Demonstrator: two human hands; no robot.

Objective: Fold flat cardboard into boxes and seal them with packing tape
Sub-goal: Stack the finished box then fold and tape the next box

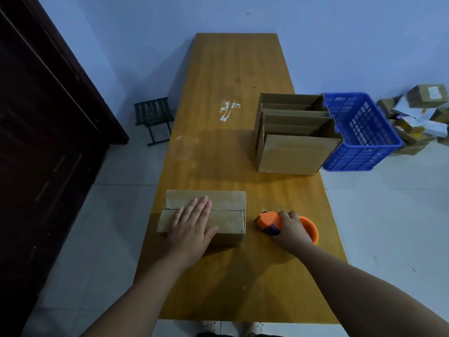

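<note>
Closed brown box (226, 215), flaps meeting along seam.

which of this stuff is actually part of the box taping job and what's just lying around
Job: closed box under the left hand; tape dispenser gripped by the right hand; open boxes farther up the table.
Lying about: blue crate, folding stool, parcel pile on the floor.

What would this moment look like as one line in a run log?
left hand: flat on closed box | right hand: grips tape dispenser on table | open boxes: farther along, right side
</note>
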